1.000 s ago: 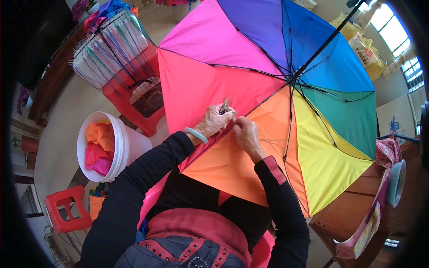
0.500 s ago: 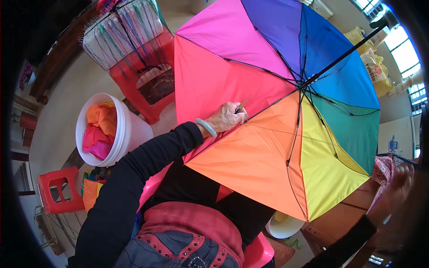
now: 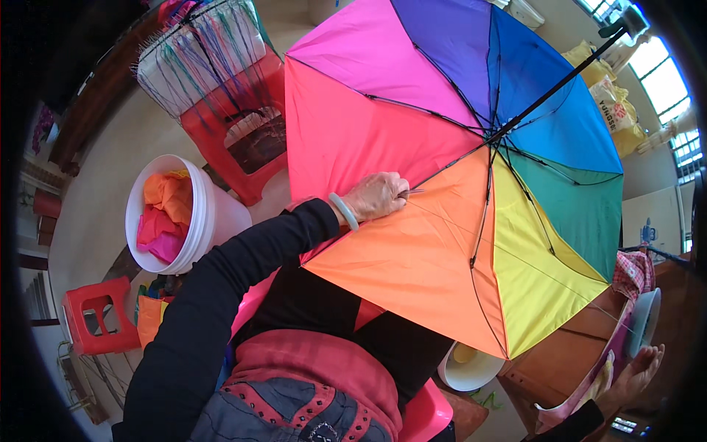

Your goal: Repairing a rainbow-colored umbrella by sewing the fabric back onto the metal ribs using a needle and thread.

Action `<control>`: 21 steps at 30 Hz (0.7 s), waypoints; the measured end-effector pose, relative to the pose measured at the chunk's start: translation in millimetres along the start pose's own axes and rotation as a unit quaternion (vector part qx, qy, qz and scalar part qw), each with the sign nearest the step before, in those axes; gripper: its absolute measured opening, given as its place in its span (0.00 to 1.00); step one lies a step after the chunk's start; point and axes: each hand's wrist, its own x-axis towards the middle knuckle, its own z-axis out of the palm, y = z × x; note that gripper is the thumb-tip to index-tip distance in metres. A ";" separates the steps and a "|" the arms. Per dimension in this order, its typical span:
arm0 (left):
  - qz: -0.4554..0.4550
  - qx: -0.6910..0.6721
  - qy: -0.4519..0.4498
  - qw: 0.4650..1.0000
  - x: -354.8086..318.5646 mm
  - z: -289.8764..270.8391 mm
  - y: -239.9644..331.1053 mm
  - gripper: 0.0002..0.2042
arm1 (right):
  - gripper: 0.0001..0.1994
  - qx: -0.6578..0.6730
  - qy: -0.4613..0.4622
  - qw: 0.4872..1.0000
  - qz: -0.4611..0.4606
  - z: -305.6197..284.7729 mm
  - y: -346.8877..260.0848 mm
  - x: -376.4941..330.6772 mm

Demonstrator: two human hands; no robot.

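Note:
A rainbow umbrella (image 3: 442, 250) is spread with its black ribs and shaft (image 3: 567, 85) facing me; the shaft points to the upper right. My left hand (image 3: 377, 195), with a pale bangle at the wrist, is closed on the umbrella at the rib between the red and orange panels. A thin pointed tip juts from its fingers; its kind is unclear. From there a fine thread runs across the orange and yellow panels to the right. My right hand (image 3: 633, 377) is low at the far right, fingers stretched out, below a pale bowl-like thing (image 3: 644, 322).
On the left, a white bucket (image 3: 221, 214) holds orange and pink cloth. Red stools (image 3: 99, 315) stand around it; one carries a white block (image 3: 199, 62) hung with coloured threads. A white tub (image 3: 468, 374) sits beneath the umbrella, and a wooden cabinet (image 3: 560, 361) at right.
My right hand has moved down, uncovering the pale bowl-like thing. My left hand has turned slightly at the rib, and the umbrella has shifted a little left. The thread now shows across the yellow panel.

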 end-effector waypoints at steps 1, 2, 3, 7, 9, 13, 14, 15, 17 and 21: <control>0.000 -0.001 -0.001 1.000 -0.3 1.8 -0.8 0.05 | 0.17 -0.001 0.001 1.000 0.000 -2.5 -1.2 -3.8; -0.007 0.009 -0.004 1.000 -0.3 1.3 0.4 0.05 | 0.17 -0.024 0.032 0.999 0.000 5.2 -1.7 -11.5; -0.015 0.019 -0.006 1.000 -0.3 0.5 1.4 0.05 | 0.17 -0.046 0.062 0.997 0.001 13.0 -2.1 -19.0; -0.029 0.004 -0.014 0.999 -0.4 -3.5 3.6 0.06 | 0.17 -0.185 0.206 0.961 -0.025 1.7 -26.0 -34.1; -0.035 -0.006 -0.013 0.999 -2.1 -7.2 3.9 0.06 | 0.18 -0.238 0.257 0.936 -0.037 -6.1 -32.8 -41.7; -0.034 -0.005 -0.052 0.998 -3.0 -13.2 4.5 0.07 | 0.16 -0.216 0.182 0.957 -0.070 -12.1 -28.2 -45.1; -0.047 0.014 -0.078 0.996 -2.1 -17.5 1.6 0.07 | 0.16 -0.220 0.186 0.955 -0.062 -12.5 -26.4 -47.6; -0.059 0.033 -0.104 0.992 -1.3 -22.3 -0.8 0.07 | 0.16 -0.224 0.191 0.954 -0.055 -12.7 -24.4 -50.6; -0.073 0.052 -0.129 0.988 -2.4 -29.5 1.8 0.07 | 0.16 -0.232 0.198 0.952 -0.042 -10.6 -21.9 -55.9; -0.039 0.176 -0.137 0.974 -4.7 -35.5 12.2 0.07 | 0.16 -0.246 0.210 0.946 -0.021 -3.8 -20.4 -66.9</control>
